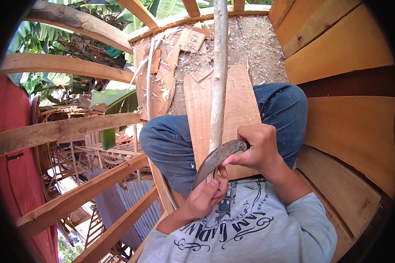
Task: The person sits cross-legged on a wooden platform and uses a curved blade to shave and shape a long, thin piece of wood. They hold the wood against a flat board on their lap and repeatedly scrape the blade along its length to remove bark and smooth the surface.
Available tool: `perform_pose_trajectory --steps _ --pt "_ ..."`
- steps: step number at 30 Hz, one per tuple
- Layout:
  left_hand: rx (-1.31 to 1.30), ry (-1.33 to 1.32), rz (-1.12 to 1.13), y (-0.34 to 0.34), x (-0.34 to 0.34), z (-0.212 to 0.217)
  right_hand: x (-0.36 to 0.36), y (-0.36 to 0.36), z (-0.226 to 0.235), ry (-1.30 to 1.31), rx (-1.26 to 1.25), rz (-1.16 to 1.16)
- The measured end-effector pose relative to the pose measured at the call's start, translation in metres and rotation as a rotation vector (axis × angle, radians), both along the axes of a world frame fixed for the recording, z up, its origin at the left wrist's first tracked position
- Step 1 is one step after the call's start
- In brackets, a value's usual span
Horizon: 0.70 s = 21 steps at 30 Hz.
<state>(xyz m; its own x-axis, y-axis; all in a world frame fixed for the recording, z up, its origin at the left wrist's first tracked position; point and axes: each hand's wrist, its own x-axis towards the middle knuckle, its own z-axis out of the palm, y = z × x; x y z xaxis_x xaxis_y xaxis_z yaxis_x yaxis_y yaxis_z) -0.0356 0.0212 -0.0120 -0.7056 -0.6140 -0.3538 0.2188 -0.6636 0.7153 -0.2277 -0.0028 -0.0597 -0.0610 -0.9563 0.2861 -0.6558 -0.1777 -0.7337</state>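
A long, pale peeled stick [219, 79] runs from the top of the view down toward my lap. Its near end is gripped by my left hand [206, 197], fingers wrapped round it close to my shirt. My right hand [261, 147] is closed on the dark handle of a broad, curved knife [219, 158]. The grey blade slants down to the left and crosses over the stick just above my left hand; whether the edge bites into the wood I cannot tell. Beneath the stick, a flat wooden board [243, 103] lies across my legs.
Curled shavings [263, 48] and offcut wood pieces [166, 81] litter the floor ahead. Plank walling [346, 122] rises close on my right. Wooden rails [70, 129] stand on my left, with corrugated metal sheets [127, 206] and banana leaves [114, 107] beyond them.
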Motion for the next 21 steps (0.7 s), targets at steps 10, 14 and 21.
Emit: perform_pose_trajectory --steps 10,14,21 --pt "-0.131 -0.109 -0.15 0.012 -0.002 0.003 -0.09 -0.037 -0.022 -0.245 0.044 -0.455" --pt "-0.215 -0.246 -0.173 0.005 -0.006 0.01 -0.089 -0.014 0.001 -0.379 -0.028 -0.391" --pt "-0.6 -0.685 -0.181 -0.008 0.002 0.019 -0.06 0.006 0.033 0.145 -0.017 -0.188"
